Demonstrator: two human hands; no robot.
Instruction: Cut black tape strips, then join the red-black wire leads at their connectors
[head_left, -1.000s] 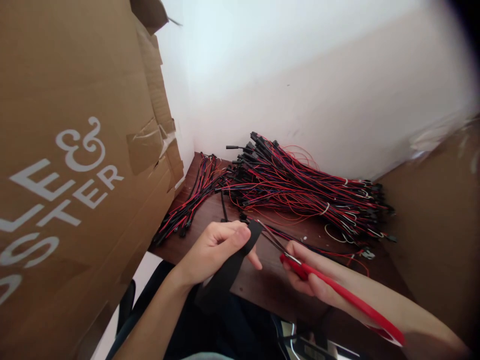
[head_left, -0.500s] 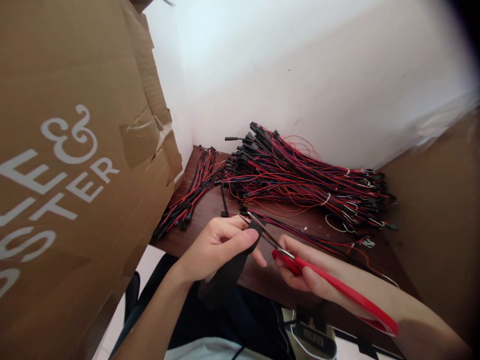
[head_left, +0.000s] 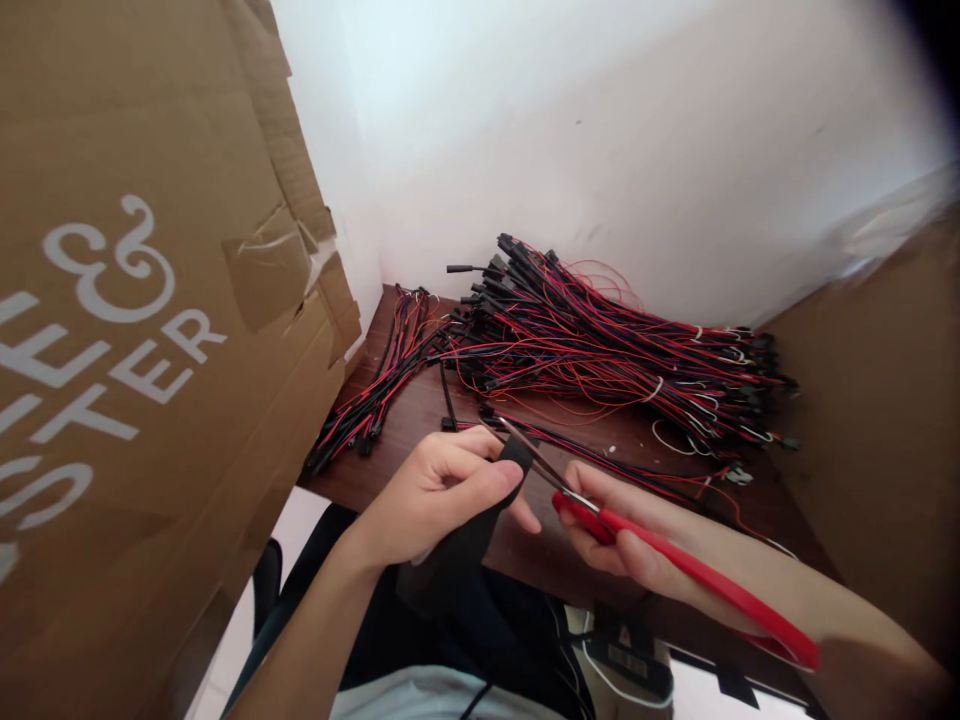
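My left hand [head_left: 450,490] pinches a wide black strip [head_left: 465,550] between thumb and fingers, and the strip hangs down over my lap. In my right hand [head_left: 615,530] is a pair of scissors [head_left: 697,575] with red handles. Their slim metal blades point up and left, slightly parted, at the strip's upper end just beyond my left thumb. Whether the blades touch the strip is hard to tell. Behind both hands a few red and black cables [head_left: 600,460] lie across the brown table [head_left: 405,415].
A large pile of red and black cables [head_left: 585,350] lies against the white wall. A smaller bundle [head_left: 382,385] is at its left. Cardboard stands at the left [head_left: 150,400] and the right [head_left: 870,400]. A black device with a white cord [head_left: 630,660] is below the table edge.
The view has shifted a little. My right hand and the scissors appear slightly further right, and the scissors look slightly pulled back from my left hand. Both hands keep their holds.
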